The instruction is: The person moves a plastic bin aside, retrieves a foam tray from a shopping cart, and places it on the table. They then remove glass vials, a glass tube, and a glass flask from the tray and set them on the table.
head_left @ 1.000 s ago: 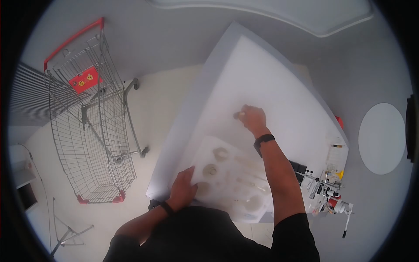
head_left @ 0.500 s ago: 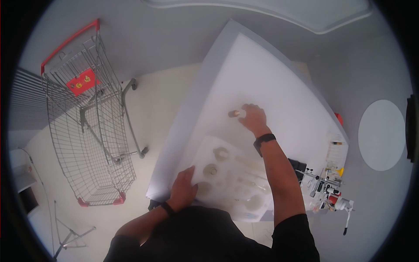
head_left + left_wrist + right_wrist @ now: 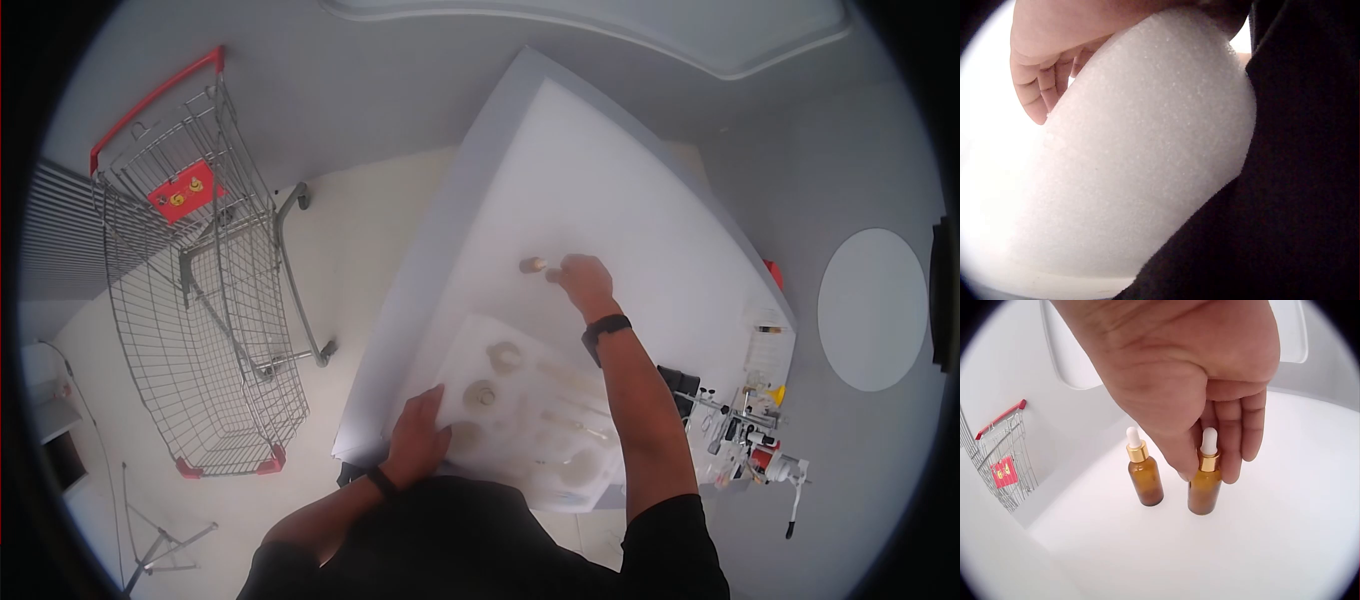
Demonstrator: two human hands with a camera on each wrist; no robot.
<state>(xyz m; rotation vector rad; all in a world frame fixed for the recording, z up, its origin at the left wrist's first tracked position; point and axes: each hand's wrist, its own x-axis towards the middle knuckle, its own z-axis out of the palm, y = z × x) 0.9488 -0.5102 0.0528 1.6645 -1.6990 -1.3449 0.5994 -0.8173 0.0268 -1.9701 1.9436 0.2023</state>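
Two amber glass dropper bottles with gold collars and white rubber bulbs stand side by side on the white table [image 3: 600, 160]. My right hand [image 3: 585, 283] pinches the right-hand dropper bottle [image 3: 1204, 490] near its collar, thumb on one side and fingers on the other. The left-hand dropper bottle [image 3: 1146, 481] stands free, a short gap away. My left hand [image 3: 418, 435] rests along the left edge of a white foam block [image 3: 478, 335], its fingers at the side. Round and long recesses mark the foam's top; the left wrist view shows its grainy side [image 3: 1141, 137].
A wire shopping cart [image 3: 215, 300] with a red handle stands on the floor left of the table. Clamps and metal fittings [image 3: 755, 440] crowd the table's right corner, beside a clear rack [image 3: 768, 345] and a black object [image 3: 678, 382].
My right hand had its fingers spread beside the left-hand bottle half a second ago. It has shifted slightly right and its fingers have closed in. The left hand stays on the foam.
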